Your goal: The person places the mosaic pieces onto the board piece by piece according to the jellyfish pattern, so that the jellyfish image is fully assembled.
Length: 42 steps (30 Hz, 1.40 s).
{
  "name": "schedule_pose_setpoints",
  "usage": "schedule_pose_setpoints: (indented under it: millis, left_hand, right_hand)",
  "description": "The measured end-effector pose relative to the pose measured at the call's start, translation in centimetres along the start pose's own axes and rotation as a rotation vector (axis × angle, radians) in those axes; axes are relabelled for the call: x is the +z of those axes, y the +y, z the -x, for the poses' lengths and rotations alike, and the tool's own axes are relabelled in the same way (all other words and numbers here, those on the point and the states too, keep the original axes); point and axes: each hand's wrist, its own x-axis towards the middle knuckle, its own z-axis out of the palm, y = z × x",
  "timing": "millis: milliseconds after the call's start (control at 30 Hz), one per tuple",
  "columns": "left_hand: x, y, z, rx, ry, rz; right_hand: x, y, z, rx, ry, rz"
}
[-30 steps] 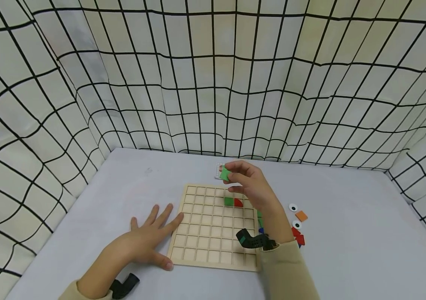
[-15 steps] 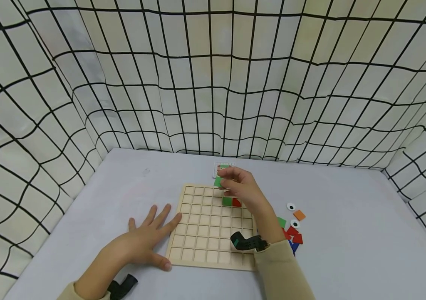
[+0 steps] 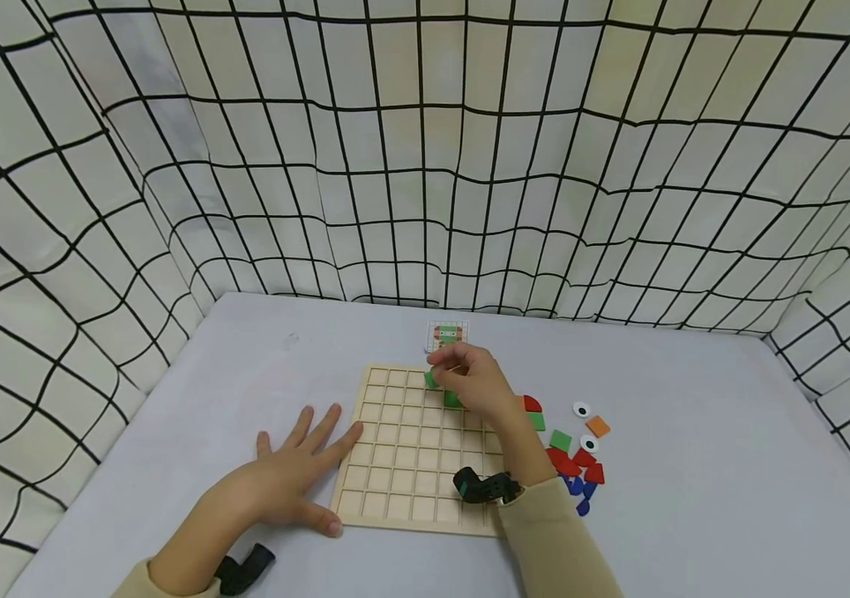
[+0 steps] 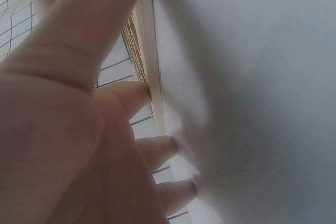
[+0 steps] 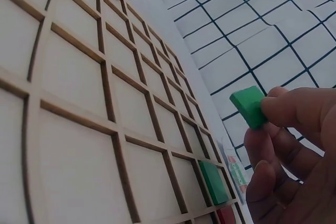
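Note:
A wooden grid board [image 3: 417, 448] lies on the table, split into square cells by thin ridges. My right hand [image 3: 476, 384] pinches a green square tile [image 5: 248, 106] between thumb and fingers, over the board's far edge. In one of the far cells sits another green square tile [image 5: 213, 182], with a red piece [image 5: 227, 215] beside it, mostly cut off in the right wrist view. My left hand [image 3: 298, 477] rests with fingers spread at the board's left edge, its thumb and a fingertip touching the frame.
A small pattern card [image 3: 447, 334] lies behind the board. To the right is a loose group of pieces: a green tile [image 3: 561, 440], red pieces [image 3: 561, 462], blue pieces [image 3: 583, 507], an orange tile [image 3: 598, 426] and white eye discs [image 3: 581, 409]. Black-lined netting [image 3: 425, 166] encloses the table.
My right hand has moved left and toward me with the green tile, from beside the card to over the board's far row. The left hand stays put.

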Motion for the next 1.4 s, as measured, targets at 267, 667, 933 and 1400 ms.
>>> schedule_pose_setpoints:
  millis: [267, 667, 933, 1400]
  left_hand:
    - [-0.13, 0.12, -0.03, 0.000, -0.002, -0.003]
    - [-0.08, 0.04, -0.18, -0.001, -0.009, 0.005]
    - [0.07, 0.09, -0.08, -0.003, -0.014, 0.002]
    - [-0.18, 0.14, -0.01, -0.007, -0.011, 0.009]
  right_hand:
    - [0.31, 0.07, -0.01, 0.007, -0.015, 0.247]
    - [0.26, 0.09, 0.30, 0.002, -0.033, 0.402]
    - [0.42, 0.26, 0.38, -0.003, -0.077, 0.437]
    - [0.31, 0.13, 0.34, -0.018, -0.087, 0.494]
